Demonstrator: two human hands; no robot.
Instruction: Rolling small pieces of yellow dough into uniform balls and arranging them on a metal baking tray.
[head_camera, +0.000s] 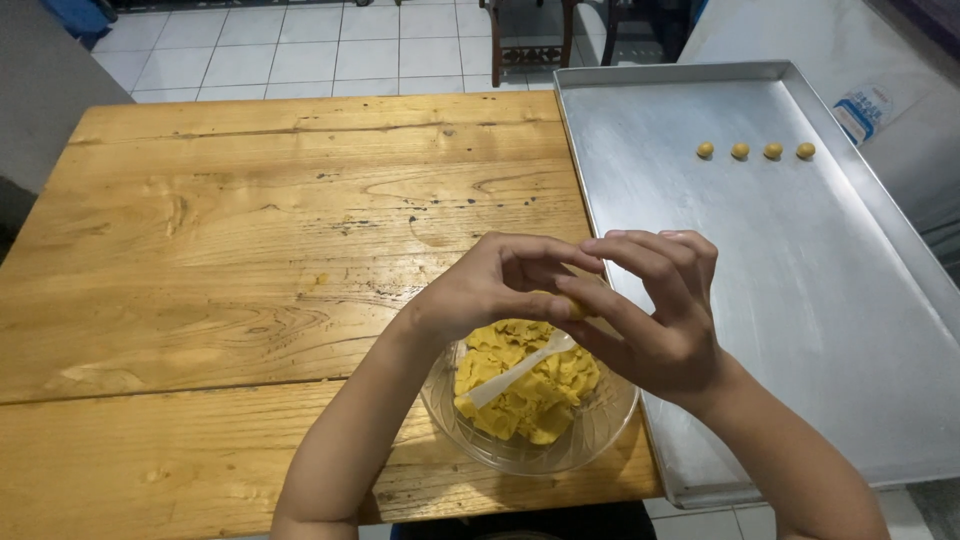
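A small piece of yellow dough (577, 307) sits just right of the frame's centre, pinched between both hands, mostly hidden by the fingers. The left hand (490, 285) curls closed around it from the left; the right hand (655, 310) closes on it with bent fingers, palms near enough to roll it. Directly below, a clear glass bowl (600, 425) holds the rest of the dough (530, 385) with a white plastic spoon (515, 370) resting in it. To the right, a metal baking tray (760, 300) carries four small dough balls (755, 151) in a row, upper right. All rests on a wooden table (230, 270).
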